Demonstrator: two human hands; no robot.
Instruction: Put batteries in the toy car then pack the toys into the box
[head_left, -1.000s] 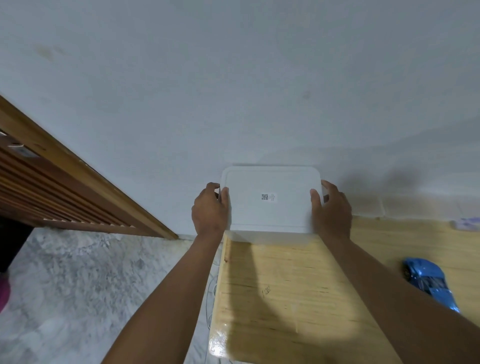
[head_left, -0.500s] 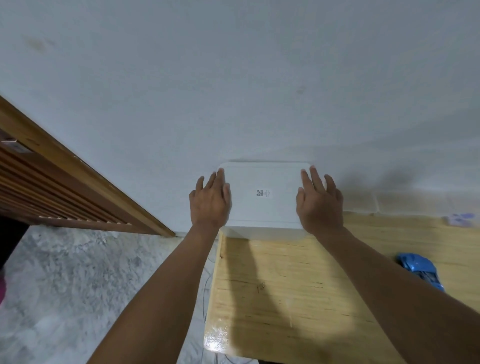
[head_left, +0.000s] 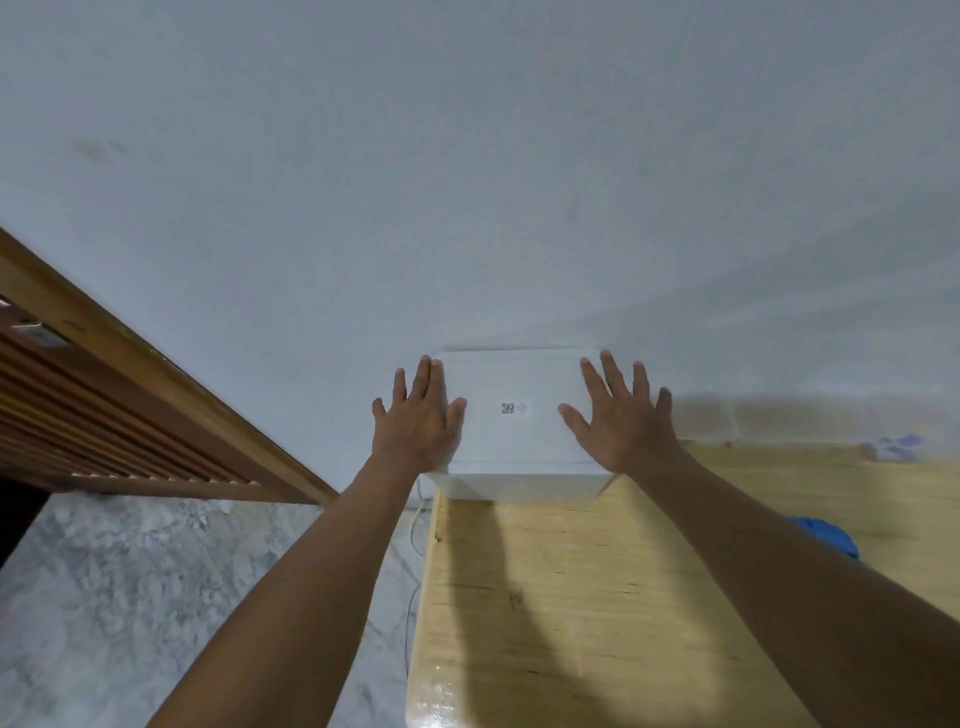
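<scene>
In the head view, both hands are opening out. A second ago they were clasping the box's (head_left: 511, 431) short ends with curled fingers; now the left hand (head_left: 421, 421) and right hand (head_left: 621, 423) are spreading flat over its lid, fingers straight, gripping nothing. The box is staying at the far left corner of the surface (head_left: 571, 597), against the wall (head_left: 467, 182). It is white with rounded corners, its lid closed and facing up, showing a small code label. Its long axis is running left to right along the wall. The blue toy car (head_left: 826, 535) is peeking from behind the right forearm.
</scene>
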